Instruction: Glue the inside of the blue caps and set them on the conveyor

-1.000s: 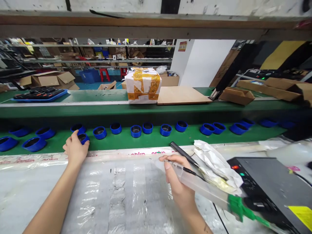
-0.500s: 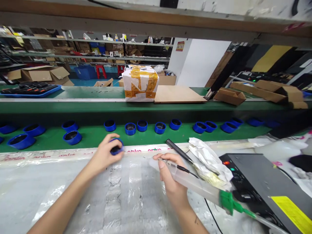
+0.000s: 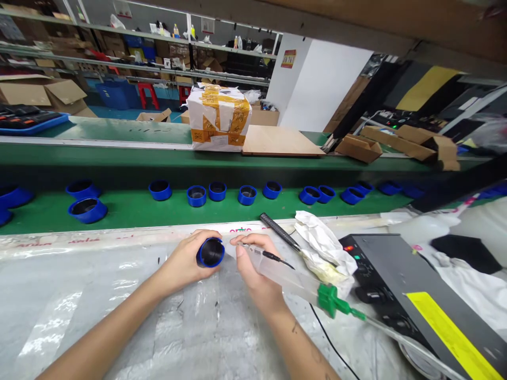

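My left hand [image 3: 189,257] is wrapped round a blue ring-shaped cup [image 3: 211,253] with a dark inside, tilted so its opening faces me and to the right. In my right hand [image 3: 259,269] lies a translucent glue syringe [image 3: 291,279] with a green cap [image 3: 328,300] and an air hose running off to the lower right. The syringe's tip points at the cup's right rim; whether it touches cannot be made out. A thin black cable clips along the barrel by my fingers. Both hands are over the plastic-covered bench [image 3: 190,332].
Several like blue cups [image 3: 247,195] stand along the green belt [image 3: 127,208] beyond the bench edge. A black-handled tool [image 3: 280,231] and crumpled white paper [image 3: 322,240] lie right of my hands, beside a grey control box [image 3: 420,295]. A taped carton [image 3: 219,117] stands behind.
My left hand has brought the blue cup from the bench edge nearer and rightward, turning its opening toward the syringe tip. The hands are now close together. The view has shifted and tilted slightly.
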